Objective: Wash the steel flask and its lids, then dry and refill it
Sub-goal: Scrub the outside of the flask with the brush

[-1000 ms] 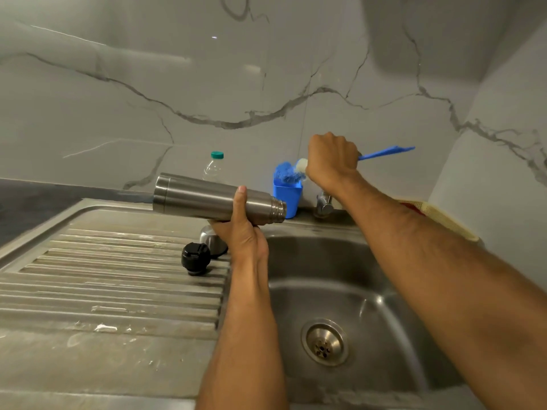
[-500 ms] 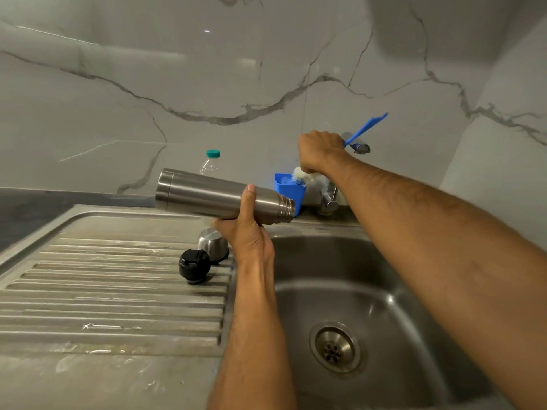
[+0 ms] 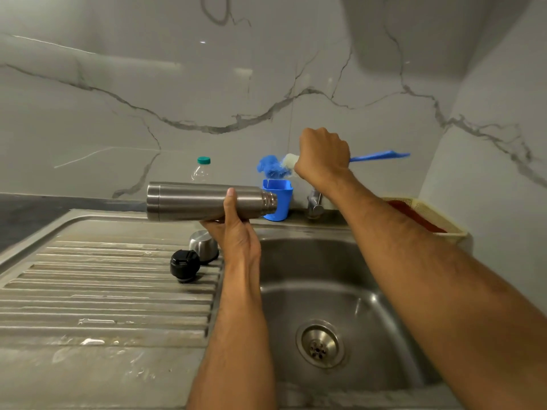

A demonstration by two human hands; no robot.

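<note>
black inner lid and steel cap sit on the draining surface at nine o'clock of my left hand, whose fingers wrap the flask sideways, mouth toward three o'clock (ready for scrubbing). right hand grips the bottle brush above its blue holder.

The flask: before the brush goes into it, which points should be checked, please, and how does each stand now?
1. Steel flask gripped firmly by left hand: ok.
2. Flask mouth uncapped, facing the brush: ok.
3. Bottle brush held in right hand, bristles toward the flask: ok.
4. Brush lined up with the mouth: not ok, it is above it, over the blue cup.
5. Black stopper and steel cap out of the way on the drainboard: ok.
6. Soap on bristles: cannot tell.
</note>
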